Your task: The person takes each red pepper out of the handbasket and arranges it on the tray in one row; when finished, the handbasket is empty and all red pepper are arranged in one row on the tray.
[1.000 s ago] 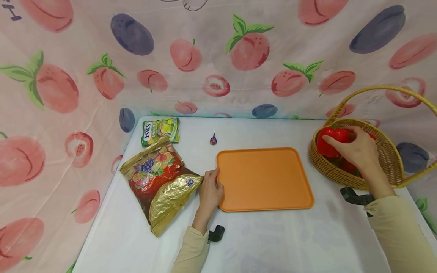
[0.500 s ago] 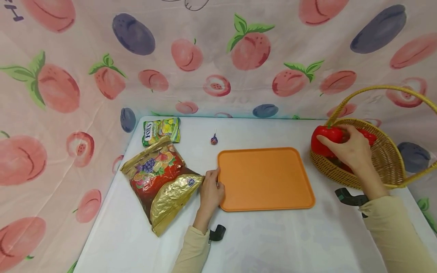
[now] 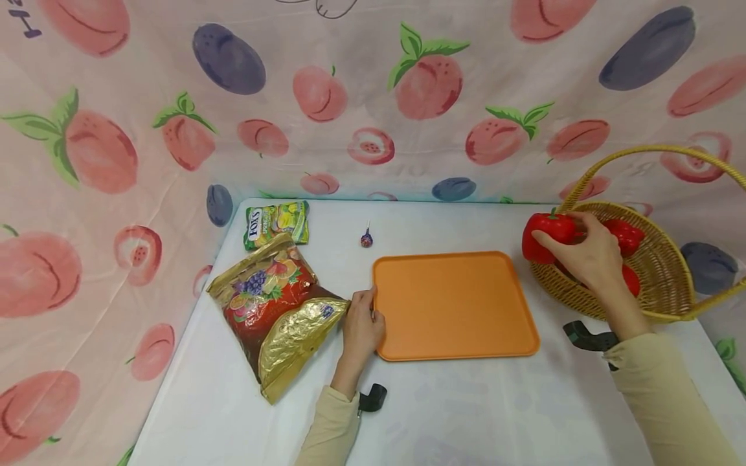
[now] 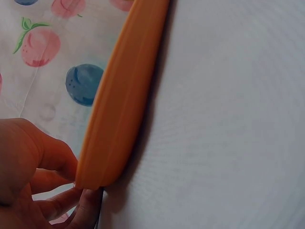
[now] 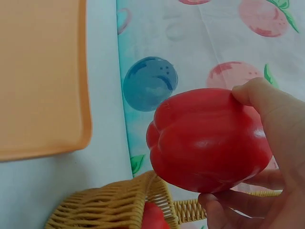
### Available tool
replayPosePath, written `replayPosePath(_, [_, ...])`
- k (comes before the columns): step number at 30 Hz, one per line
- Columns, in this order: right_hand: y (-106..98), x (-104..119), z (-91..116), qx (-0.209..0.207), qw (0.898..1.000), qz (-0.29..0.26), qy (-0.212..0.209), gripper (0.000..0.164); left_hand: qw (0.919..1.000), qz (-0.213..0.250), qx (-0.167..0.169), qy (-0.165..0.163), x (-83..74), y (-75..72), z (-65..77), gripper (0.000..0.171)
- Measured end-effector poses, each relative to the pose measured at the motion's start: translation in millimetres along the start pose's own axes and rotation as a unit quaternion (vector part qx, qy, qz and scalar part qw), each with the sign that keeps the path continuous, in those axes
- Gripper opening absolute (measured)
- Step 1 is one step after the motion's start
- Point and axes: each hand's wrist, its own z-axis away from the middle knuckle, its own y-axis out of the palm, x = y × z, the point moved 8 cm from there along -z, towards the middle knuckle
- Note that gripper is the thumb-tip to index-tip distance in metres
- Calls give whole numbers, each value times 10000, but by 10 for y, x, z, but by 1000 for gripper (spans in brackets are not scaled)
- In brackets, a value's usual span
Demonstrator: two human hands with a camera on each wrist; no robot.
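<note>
In the head view my right hand (image 3: 593,254) grips a red bell pepper (image 3: 546,237) at the left rim of the wicker basket (image 3: 664,285). The right wrist view shows that bell pepper (image 5: 209,140) lying sideways between thumb and fingers, above the basket's edge. More red peppers (image 3: 625,236) lie inside the basket, partly hidden by the hand. My left hand (image 3: 361,327) pinches the left edge of the orange tray (image 3: 454,307). In the left wrist view, thumb and fingers meet the corner of the tray (image 4: 121,105). Nothing lies on the tray.
Left of the tray lies a large red and gold candy bag (image 3: 276,317), its corner by my left hand. Behind it is a green Fox's candy packet (image 3: 276,223). A lollipop (image 3: 366,239) lies beyond the tray. The basket's tall handle (image 3: 653,149) arches over it.
My right hand has carried the red bell pepper left, from inside the basket to its left rim, uncovering other red peppers. My left hand stays at the tray's edge.
</note>
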Motion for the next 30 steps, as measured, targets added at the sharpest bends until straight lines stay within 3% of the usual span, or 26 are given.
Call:
replayPosePath(17, [217,148,21,7,9992,-244,-329,90,10000,15,-1,4,-8,-12,2,50])
replayPosePath(30, [505,222,67,135,9983,-329,-455,89,10000,-20,-3,-23,-1,-8,-3,50])
